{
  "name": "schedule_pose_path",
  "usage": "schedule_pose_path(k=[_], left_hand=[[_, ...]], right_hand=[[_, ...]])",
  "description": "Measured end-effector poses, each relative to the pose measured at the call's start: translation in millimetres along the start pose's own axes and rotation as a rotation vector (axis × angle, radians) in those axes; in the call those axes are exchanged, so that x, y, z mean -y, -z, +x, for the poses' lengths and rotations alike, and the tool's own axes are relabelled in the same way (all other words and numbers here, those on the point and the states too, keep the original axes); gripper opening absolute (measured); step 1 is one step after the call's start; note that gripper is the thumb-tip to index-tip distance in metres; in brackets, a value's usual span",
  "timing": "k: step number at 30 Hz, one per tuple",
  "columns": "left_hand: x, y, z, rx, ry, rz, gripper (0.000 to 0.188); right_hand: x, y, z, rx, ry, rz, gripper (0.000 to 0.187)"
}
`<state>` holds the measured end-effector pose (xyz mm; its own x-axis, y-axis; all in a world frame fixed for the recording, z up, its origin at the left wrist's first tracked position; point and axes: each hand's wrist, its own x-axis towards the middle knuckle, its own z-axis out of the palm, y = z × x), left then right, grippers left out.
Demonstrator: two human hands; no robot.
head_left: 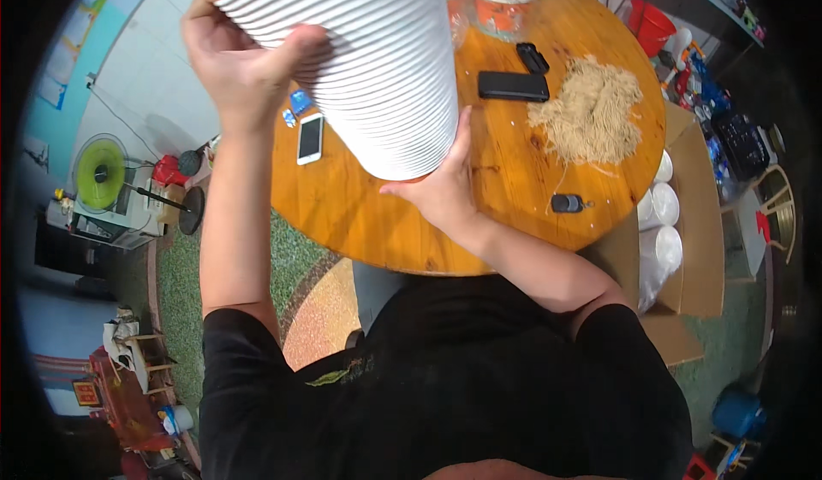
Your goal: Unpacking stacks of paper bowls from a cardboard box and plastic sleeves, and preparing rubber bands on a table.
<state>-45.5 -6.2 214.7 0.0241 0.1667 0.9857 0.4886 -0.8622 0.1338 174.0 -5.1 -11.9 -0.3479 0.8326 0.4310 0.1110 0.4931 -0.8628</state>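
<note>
We grasp a tilted white cup stack (385,86) with left hand (244,69) and right hand (447,190). If either slackens, cups could slide out

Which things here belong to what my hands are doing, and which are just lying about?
Seemingly in use:
White ribbed stack, held by left hand and right hand
Perhaps the tan stringy heap
Perhaps white stacks in the cardboard box

Seemingly lying about:
White phone
Black rectangular case
Dark key fob
</note>
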Motion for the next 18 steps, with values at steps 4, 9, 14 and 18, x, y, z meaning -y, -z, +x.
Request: schedule_pose_path(k=[4, 9, 14, 18], left_hand=[[-7.7, -16.2, 16.0, 0.132, 0.042, 0.249, 0.087], [27.2, 11.1, 51.5, 0.458, 0.353, 0.441, 0.04], [32.4, 13.8, 105.8, 0.768, 0.254, 0.793, 0.027], [-1.6, -28.7, 135.6, 0.796, 0.522, 0.931, 0.016]], right_hand=[[-26.9, -25.7, 40.2, -0.165, 0.113, 0.052, 0.162], [-46.0, -29.6, 88.0, -0.22, 0.134, -0.013, 0.155], [-51.6, -48.1, 123.8, -0.224, 0.105, -0.136, 0.156], [-50.1, -45.6, 140.5, -0.164, 0.062, -0.152, 0.156]])
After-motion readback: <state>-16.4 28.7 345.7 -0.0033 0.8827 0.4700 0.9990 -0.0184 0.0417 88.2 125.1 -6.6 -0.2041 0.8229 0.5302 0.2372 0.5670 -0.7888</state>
